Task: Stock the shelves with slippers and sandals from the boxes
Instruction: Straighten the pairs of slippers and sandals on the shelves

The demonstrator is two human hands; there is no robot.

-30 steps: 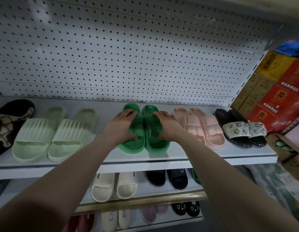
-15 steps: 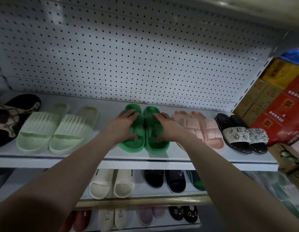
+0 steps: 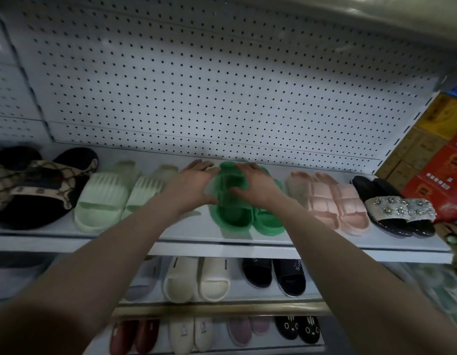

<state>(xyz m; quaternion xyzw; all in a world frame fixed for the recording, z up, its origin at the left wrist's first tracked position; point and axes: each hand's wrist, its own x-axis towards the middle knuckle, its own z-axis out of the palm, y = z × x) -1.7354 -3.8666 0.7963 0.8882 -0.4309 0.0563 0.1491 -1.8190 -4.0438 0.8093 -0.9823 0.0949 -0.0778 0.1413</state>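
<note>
A pair of bright green slippers (image 3: 231,213) stands on the top white shelf (image 3: 222,245), toes toward the pegboard. My left hand (image 3: 194,183) grips the left slipper's outer side, thumb at its strap. My right hand (image 3: 256,185) lies over the right slipper (image 3: 269,222), thumb pinching the strap area between the two. The left slipper is blurred. My forearm hides much of the right slipper.
On the same shelf are pale green slides (image 3: 104,201), patterned black slippers (image 3: 35,190), pink slides (image 3: 329,201) and jewelled black sandals (image 3: 398,213). Lower shelves hold cream (image 3: 196,278), black (image 3: 276,275) and other pairs. Red and yellow cartons (image 3: 437,160) stack at the right.
My hands have slid farther back along the green pair, and my left hand has shifted to the left slipper's outer side. The left slipper now blurs with movement. The view has tilted slightly.
</note>
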